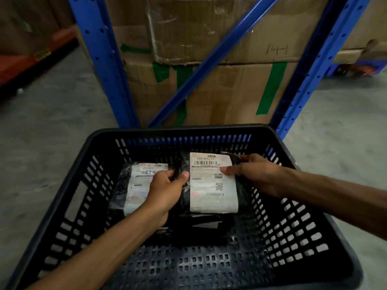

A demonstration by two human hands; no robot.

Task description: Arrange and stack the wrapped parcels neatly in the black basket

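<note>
A black slatted basket [71,197] fills the lower half of the view. Inside lie two black plastic-wrapped parcels with white shipping labels, side by side against the far wall. My left hand [165,189] and my right hand [251,172] both grip the right parcel [211,197], one on each side edge, thumbs on top. The left parcel [136,185] rests beside it, partly covered by my left hand. More dark wrapped material [205,225] shows under the held parcel's near edge.
Directly behind the basket stands blue metal racking [104,65] with a diagonal brace [209,59], holding large cardboard boxes [226,97] taped in green. Grey concrete floor [48,122] lies on both sides. An orange rack beam [31,59] runs at the far left.
</note>
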